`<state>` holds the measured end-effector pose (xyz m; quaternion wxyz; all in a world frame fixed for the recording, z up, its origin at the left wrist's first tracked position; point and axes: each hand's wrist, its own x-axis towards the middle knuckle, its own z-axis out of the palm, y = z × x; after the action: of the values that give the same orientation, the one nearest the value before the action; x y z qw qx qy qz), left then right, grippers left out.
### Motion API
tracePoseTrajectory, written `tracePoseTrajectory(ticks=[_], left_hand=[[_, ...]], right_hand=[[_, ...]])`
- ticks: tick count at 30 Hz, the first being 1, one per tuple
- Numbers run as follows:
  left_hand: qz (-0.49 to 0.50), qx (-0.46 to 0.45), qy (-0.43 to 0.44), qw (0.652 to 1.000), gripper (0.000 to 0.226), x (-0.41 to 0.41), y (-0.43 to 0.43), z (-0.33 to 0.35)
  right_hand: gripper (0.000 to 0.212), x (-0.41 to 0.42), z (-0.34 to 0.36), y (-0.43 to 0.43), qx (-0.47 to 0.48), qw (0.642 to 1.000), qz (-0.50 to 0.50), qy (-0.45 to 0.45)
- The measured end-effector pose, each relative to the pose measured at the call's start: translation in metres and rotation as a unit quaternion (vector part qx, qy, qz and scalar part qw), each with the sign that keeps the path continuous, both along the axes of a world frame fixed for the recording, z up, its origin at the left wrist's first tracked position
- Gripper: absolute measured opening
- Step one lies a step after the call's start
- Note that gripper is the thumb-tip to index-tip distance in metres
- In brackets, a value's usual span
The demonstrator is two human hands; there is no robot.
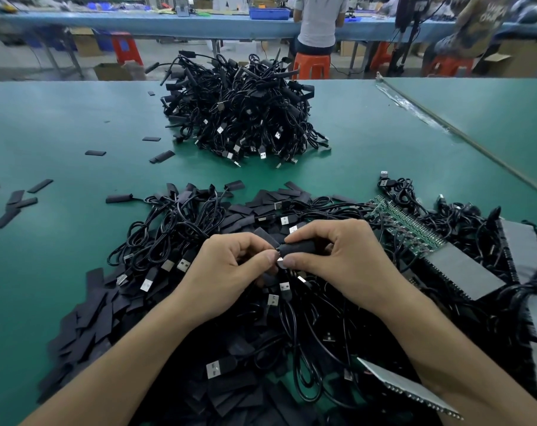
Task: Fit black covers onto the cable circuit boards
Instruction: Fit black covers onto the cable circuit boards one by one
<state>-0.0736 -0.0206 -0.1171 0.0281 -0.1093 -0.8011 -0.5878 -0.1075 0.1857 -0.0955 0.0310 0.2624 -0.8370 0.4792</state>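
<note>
My right hand [335, 256] pinches a black cover [298, 249] between thumb and forefinger, held over the near heap of cables. My left hand [230, 269] meets it from the left, its thumb and fingertips curled on the cable end at the cover's mouth; the circuit board itself is hidden inside the cover and behind my fingers. Under both hands lies a tangle of black USB cables [175, 241] mixed with flat black covers [92, 321]. A panel of green circuit boards [408, 226] with cables attached lies to the right.
A tall heap of finished black cables [242, 115] sits at the table's middle. Loose covers [15, 207] are scattered on the green table [61, 124] at the left. Grey strips [464, 272] lie at the right. People sit on orange stools [312, 66] at a far bench.
</note>
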Motion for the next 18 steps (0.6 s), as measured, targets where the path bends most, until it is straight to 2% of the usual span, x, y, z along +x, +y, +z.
tracePoseTrajectory(ticks=[3, 6, 12, 18], left_hand=[[-0.005, -0.007, 0.001, 1.000, 0.011, -0.0002, 0.0007, -0.0002], [-0.004, 0.000, 0.001, 1.000, 0.011, -0.0009, 0.0010, 0.0002], [-0.011, 0.009, -0.010, 1.000, 0.002, -0.0003, 0.0007, 0.0017], [-0.020, 0.030, -0.022, 0.999, 0.010, 0.0002, -0.0006, 0.0049]], right_hand=[[0.024, 0.0023, 0.0001, -0.0027, 0.067, 0.996, 0.010, 0.055], [0.021, 0.0033, 0.0016, -0.0033, 0.081, 0.994, 0.020, 0.073], [0.021, 0.0036, 0.0048, -0.0028, 0.047, 0.997, 0.021, 0.051], [0.026, 0.0036, 0.0043, -0.0032, -0.001, 1.000, 0.003, 0.025]])
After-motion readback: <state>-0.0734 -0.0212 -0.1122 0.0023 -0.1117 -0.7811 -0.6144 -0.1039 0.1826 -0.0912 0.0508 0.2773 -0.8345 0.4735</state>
